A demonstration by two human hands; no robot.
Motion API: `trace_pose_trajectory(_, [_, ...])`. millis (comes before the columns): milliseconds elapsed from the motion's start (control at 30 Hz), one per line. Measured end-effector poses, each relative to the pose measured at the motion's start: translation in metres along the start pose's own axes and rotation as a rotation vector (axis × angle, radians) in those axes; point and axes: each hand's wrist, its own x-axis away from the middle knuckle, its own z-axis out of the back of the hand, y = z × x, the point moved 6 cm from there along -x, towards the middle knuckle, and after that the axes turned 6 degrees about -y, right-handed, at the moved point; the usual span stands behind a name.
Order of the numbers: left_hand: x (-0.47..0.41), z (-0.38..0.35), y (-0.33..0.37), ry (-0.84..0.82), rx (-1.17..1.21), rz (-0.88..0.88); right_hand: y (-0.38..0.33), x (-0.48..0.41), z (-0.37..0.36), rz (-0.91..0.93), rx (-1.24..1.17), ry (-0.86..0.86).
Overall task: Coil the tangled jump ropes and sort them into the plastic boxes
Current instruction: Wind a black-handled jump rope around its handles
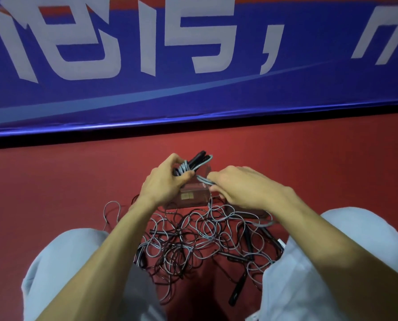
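My left hand (164, 179) grips a coiled grey jump rope (194, 164) together with its black handles, held above a clear plastic box (193, 196) on the red floor. My right hand (237, 186) pinches the loose grey strands of that same rope just right of the coil. Below both hands a tangle of grey and black jump ropes (200, 242) spreads across the floor between my knees. Among them lie black handles (238, 290). The box's inside is mostly hidden by my hands.
A blue banner (193, 66) with large white characters stands along the back, its dark base edge meeting the red floor (54, 188). My knees in pale trousers (77, 269) flank the tangle. A second box seems to lie behind my right hand, mostly hidden.
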Motion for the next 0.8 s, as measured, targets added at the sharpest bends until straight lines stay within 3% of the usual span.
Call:
trace_pose_trajectory(200, [0.011, -0.022, 0.012, -0.233, -0.440, -0.126, -0.013, 0.007, 0.014, 0.194, 0.155, 0.203])
trace_pose_trajectory(300, [0.021, -0.036, 0.020, -0.375, -0.354, -0.256, -0.006, 0.010, 0.021, 0.219, 0.042, 0.348])
trace_pose_trajectory(433, [0.020, -0.031, 0.024, -0.374, -0.253, -0.313, 0.013, 0.014, 0.025, 0.083, -0.121, 0.496])
trace_pose_trajectory(633, [0.029, -0.035, 0.031, -0.299, -0.131, -0.319, 0.035, 0.009, 0.019, -0.207, -0.371, 0.496])
trace_pose_trajectory(800, [0.030, -0.033, 0.031, -0.280, -0.103, -0.264, 0.044, 0.002, 0.010, -0.203, -0.668, 0.401])
